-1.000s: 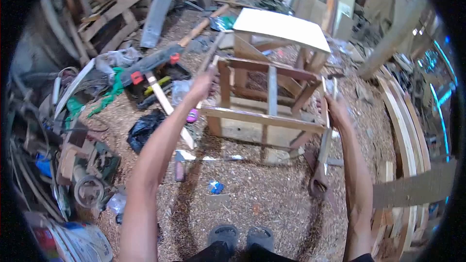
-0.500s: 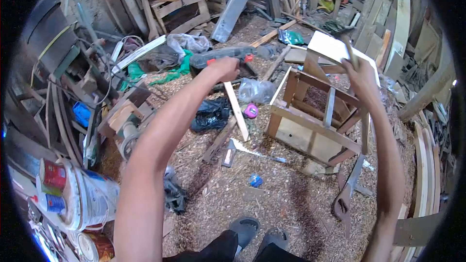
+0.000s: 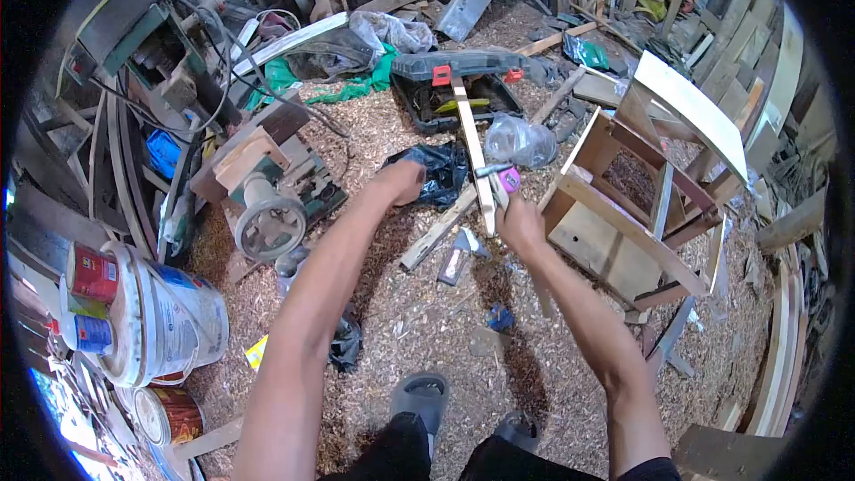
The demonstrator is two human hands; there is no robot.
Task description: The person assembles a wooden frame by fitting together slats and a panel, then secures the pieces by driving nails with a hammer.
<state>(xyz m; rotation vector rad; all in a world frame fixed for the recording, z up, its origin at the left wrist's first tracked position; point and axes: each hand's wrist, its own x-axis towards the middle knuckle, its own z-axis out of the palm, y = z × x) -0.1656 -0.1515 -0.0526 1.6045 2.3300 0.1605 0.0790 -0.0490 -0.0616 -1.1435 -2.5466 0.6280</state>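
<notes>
From the head view, your left hand is at the black bag, fingers curled, any grip unclear; your right hand closes around a hammer. Rightward sits the wooden frame, rails and panel assembled, upper side open; what's left to do can't be told

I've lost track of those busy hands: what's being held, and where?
The right hand grips what looks like a hammer by its handle. Whether the left hand, by the black bag, holds anything can't be told.

Open shavings beside the bucket.
</notes>
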